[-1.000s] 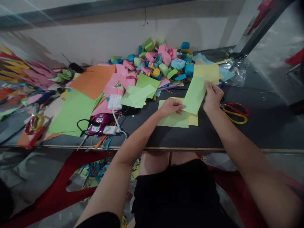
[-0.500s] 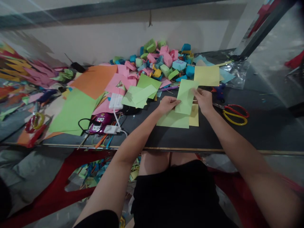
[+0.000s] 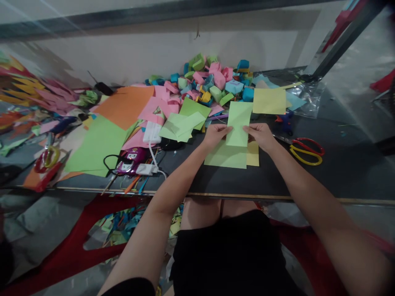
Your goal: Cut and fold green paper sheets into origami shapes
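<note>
A light green paper strip (image 3: 238, 119) is held upright above the table between my two hands. My left hand (image 3: 216, 135) pinches its left edge, with the thumb on the front face. On the opposite edge, my right hand (image 3: 259, 133) grips it the same way, fingers behind the paper. Below lies a larger light green sheet (image 3: 225, 158), overlapping a yellow sheet (image 3: 253, 154). Just right of my right hand are scissors (image 3: 307, 151) with one red and one yellow handle loop.
Folded paper pieces (image 3: 216, 80) in several colours pile up against the wall. Left of my hands lie green sheets (image 3: 182, 125), a purple power socket (image 3: 132, 161) with cords, and an orange sheet (image 3: 125, 105). More scissors (image 3: 46, 160) rest at far left. A yellow sheet (image 3: 269, 100) lies behind my right hand.
My right hand has slid down and slightly left along the strip's right edge. The strip now stands straighter, with both hands at about the same height.
</note>
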{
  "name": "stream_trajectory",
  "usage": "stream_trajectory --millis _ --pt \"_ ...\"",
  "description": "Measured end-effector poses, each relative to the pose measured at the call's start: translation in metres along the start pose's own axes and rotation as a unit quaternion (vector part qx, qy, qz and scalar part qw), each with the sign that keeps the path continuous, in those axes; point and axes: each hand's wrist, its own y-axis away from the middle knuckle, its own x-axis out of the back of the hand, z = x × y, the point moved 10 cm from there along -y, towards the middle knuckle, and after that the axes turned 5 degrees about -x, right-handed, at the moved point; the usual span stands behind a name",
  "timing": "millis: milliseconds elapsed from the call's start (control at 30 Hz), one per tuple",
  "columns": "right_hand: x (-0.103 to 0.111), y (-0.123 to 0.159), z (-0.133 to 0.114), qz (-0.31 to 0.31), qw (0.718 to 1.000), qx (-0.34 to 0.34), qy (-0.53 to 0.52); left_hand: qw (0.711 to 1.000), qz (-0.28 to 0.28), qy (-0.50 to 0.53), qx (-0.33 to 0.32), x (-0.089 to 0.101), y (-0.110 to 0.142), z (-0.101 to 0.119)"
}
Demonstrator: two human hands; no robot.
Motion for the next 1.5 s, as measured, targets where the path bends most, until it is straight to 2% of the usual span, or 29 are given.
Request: stream_trajectory --millis 233,400,500,600,867,1133,1233,1400,1500 --pt "-0.003 0.002 -0.002 -0.015 1.0 0.016 0.014 0.999 0.037 -0.022 -0.013 0.007 0.001 0.002" --pt "-0.008 0.004 0.001 -0.032 0.999 -0.022 0.015 0.996 0.08 -0.038 -0.011 0.013 0.003 0.004" --pt "-0.014 0.007 0.002 -0.065 0.997 -0.037 0.037 0.995 0.098 -0.026 -0.021 0.016 0.004 0.007" --pt "-0.021 0.01 0.001 -0.099 0.992 -0.033 0.066 0.995 0.102 -0.011 -0.018 0.017 0.005 0.008" --pt "-0.024 0.009 0.002 -0.116 0.99 -0.034 0.074 0.993 0.121 -0.007 0.01 0.019 0.006 0.005" --pt "-0.024 0.01 0.0 -0.123 0.99 -0.026 0.071 0.993 0.112 -0.022 -0.019 0.021 0.002 0.004" --pt "-0.019 0.008 -0.001 -0.102 0.992 -0.017 0.074 0.996 0.082 -0.019 -0.026 0.018 0.0 0.008" --pt "-0.017 0.007 -0.002 -0.096 0.993 -0.009 0.07 0.996 -0.059 -0.065 0.023 0.001 0.004 0.01" --pt "-0.018 0.006 -0.001 -0.095 0.993 -0.008 0.065 0.991 -0.088 -0.085 0.048 0.001 0.005 0.008"
